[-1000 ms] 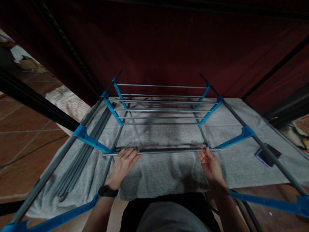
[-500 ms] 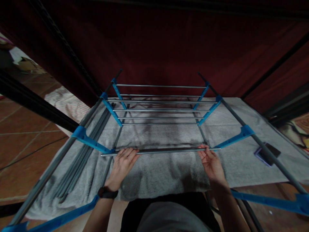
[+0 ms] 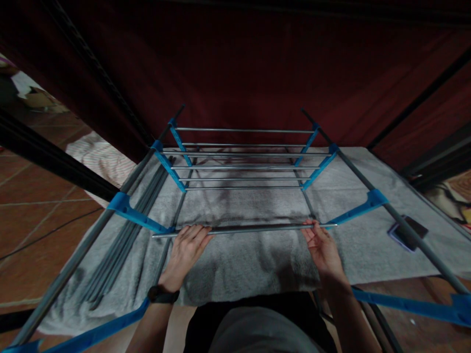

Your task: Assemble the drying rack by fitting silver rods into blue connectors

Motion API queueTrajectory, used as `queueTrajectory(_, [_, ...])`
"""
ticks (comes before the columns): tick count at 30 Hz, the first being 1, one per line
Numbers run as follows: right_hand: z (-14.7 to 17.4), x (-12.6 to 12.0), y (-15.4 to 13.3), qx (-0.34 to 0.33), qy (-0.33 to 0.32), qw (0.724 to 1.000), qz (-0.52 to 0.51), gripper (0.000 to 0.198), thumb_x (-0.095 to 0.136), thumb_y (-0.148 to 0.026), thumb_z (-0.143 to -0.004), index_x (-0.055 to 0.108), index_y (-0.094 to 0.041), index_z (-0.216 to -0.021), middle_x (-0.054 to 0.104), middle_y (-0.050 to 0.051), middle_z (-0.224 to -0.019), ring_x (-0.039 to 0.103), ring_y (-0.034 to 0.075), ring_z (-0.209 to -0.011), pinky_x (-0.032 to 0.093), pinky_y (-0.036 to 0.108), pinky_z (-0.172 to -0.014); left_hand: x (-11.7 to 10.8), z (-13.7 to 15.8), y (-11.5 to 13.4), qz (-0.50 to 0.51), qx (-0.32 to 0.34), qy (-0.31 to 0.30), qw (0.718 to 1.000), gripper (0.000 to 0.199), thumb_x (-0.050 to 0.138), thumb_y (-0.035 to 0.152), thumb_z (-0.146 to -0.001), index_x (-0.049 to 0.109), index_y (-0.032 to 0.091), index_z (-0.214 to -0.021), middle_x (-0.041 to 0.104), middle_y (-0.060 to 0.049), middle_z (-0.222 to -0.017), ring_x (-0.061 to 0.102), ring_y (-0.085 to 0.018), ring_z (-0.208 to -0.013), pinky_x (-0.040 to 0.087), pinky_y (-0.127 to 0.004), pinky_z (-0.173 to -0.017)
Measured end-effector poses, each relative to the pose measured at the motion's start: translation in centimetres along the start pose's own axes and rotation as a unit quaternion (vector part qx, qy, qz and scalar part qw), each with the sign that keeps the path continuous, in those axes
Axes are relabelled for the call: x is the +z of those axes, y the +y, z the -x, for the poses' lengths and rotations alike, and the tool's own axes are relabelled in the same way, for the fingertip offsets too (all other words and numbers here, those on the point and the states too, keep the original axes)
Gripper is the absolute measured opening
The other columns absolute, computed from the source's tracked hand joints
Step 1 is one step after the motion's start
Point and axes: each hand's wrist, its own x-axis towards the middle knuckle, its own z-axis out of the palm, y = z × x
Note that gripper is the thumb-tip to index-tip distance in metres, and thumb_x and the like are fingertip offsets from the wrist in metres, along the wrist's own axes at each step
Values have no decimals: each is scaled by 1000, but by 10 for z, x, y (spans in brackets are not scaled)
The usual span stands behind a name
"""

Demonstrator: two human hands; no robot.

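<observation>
A grey metal tube [image 3: 257, 229] lies crosswise in front of me, held in both hands. Near its left end, my left hand [image 3: 190, 245] is wrapped over it, close to a blue plastic bracket [image 3: 142, 215]. Toward the right end, my right hand [image 3: 321, 245] pinches the tube between thumb and fingers, beside the other blue bracket [image 3: 353, 211]. Both brackets sit on the long side poles of a rack frame [image 3: 353, 169]. Farther back, several thin crossbars [image 3: 243, 167] span between more blue brackets. Whether the tube touches the brackets I cannot tell.
A bundle of grey tubes [image 3: 128, 235] lies on the grey blanket [image 3: 250, 264] at left. A dark flat object [image 3: 408, 233] rests at right under the side pole. Dark red fabric [image 3: 235, 63] hangs behind; a black bar [image 3: 55, 154] crosses at left.
Almost nothing differs. The tube and both hands keep their places, with only a very slight shift of the tube and the view.
</observation>
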Motion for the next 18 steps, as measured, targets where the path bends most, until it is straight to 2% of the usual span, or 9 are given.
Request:
queueTrajectory(9, [-2,0,-2,-11,0,1000,-6,26,95,-32,-70,73,-23,-81,80,-2,-87,76,15,-84,63,28,-85,1,-1,-2,11,-4,18,1000,22,55,35,-103,70,20,-110,74,-5,-95,68,-21,-91,48,-37,-86])
queueTrajectory(18, [-1,0,-4,-12,-9,1000,-2,23,93,-27,-71,74,-22,-83,81,2,-94,76,16,-90,63,32,-90,0,-4,-3,3,-10,19,1000,23,53,35,-103,70,21,-111,75,-5,-96,69,-22,-92,48,-39,-88])
